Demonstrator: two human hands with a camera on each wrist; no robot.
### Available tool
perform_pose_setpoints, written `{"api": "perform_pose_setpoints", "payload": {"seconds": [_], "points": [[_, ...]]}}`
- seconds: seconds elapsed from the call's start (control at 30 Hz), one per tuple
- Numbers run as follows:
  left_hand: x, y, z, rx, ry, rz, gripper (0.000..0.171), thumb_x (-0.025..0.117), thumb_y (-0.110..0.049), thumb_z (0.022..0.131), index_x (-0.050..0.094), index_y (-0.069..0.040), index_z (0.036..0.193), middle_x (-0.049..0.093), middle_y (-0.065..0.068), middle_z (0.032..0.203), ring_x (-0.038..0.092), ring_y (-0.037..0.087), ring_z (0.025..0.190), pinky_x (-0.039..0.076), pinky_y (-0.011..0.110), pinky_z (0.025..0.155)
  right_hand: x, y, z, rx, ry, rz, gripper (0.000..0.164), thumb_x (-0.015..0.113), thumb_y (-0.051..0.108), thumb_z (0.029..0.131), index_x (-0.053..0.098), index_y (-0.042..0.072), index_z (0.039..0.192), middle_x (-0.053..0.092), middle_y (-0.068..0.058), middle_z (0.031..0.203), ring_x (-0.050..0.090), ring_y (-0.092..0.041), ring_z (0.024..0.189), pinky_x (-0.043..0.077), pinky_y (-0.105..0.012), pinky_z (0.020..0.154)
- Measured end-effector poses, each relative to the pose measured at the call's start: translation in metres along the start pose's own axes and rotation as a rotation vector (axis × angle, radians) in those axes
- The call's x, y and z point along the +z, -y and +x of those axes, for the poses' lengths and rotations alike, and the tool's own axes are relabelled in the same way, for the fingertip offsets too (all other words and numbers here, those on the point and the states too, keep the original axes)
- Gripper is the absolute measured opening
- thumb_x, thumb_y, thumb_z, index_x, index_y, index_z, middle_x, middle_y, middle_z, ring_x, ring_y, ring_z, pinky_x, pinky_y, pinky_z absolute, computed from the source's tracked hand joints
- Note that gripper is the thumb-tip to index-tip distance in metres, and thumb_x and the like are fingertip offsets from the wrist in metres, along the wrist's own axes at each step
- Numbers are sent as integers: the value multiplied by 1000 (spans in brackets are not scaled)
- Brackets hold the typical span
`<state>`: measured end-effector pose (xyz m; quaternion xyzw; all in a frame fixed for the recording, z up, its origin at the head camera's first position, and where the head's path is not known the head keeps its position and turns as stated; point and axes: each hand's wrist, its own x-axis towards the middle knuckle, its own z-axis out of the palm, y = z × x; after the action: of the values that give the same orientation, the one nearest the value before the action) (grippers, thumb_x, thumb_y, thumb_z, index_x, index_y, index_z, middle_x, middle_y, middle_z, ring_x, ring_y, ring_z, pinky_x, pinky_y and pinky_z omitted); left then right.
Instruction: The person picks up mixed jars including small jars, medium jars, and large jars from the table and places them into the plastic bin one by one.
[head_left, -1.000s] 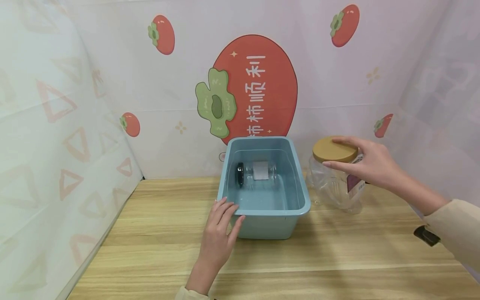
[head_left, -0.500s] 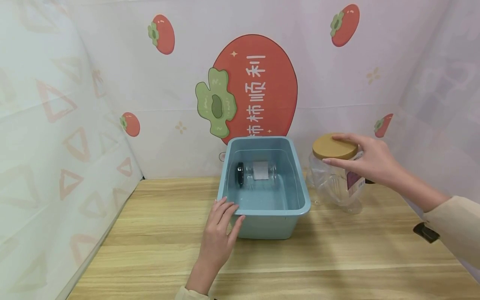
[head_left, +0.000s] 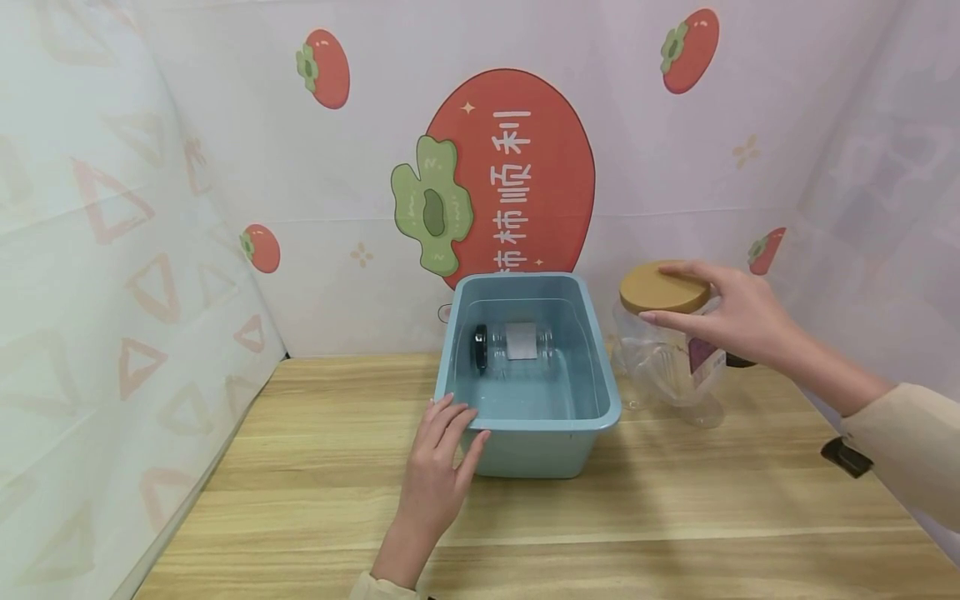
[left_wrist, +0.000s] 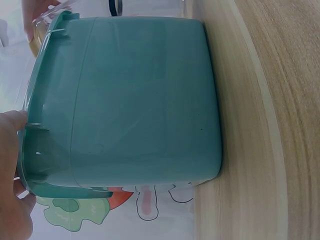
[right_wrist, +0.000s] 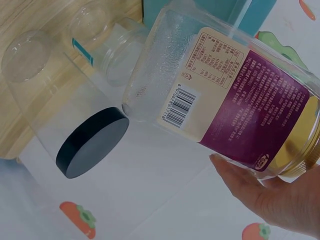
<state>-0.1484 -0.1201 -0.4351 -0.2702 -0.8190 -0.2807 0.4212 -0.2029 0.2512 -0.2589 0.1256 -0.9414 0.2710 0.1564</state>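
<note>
My right hand [head_left: 723, 317] grips a large clear plastic jar [head_left: 660, 354] by its gold lid [head_left: 660, 287], to the right of the blue plastic bin [head_left: 540, 454]. Thumb and fingers spread across the lid's edges. In the right wrist view the jar's purple and cream label [right_wrist: 240, 107] faces the camera, and the jar hangs above other clear jars. My left hand [head_left: 438, 458] holds the bin's near left corner, fingers over the rim and thumb outside. Inside the bin a clear jar with a black lid [head_left: 482, 348] and a white label [head_left: 521, 342] lies on its side.
Behind the held jar stand a tall clear jar with a black lid [right_wrist: 92, 140] and a smaller clear jar [right_wrist: 120, 55]. The wooden table [head_left: 322, 467] meets a persimmon-printed cloth [head_left: 360, 167] at the back; cloth also hangs at both sides.
My right hand has raised the gold-lidded jar and shifted it slightly left. The left hand and the bin have stayed put.
</note>
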Motion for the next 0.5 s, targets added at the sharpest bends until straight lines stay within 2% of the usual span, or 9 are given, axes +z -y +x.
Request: {"api": "perform_pose_setpoints", "payload": {"seconds": [0.3, 0.5], "points": [[0, 0, 0, 0, -2, -13, 45, 52, -36, 112, 73, 4, 114, 71, 15, 116, 63, 42, 125, 49, 63, 114, -1, 3, 6, -39, -15, -26, 69, 85, 40, 89, 62, 11, 147, 61, -24, 145, 58, -39, 113, 39, -38, 74], [1, 1, -1, -5, 5, -11, 41, 57, -34, 111, 73, 3, 115, 71, 16, 116, 62, 41, 128, 49, 66, 113, -4, 7, 7, -18, 1, -21, 70, 85, 42, 89, 61, 13, 148, 59, -23, 148, 57, -39, 115, 40, -39, 74]]}}
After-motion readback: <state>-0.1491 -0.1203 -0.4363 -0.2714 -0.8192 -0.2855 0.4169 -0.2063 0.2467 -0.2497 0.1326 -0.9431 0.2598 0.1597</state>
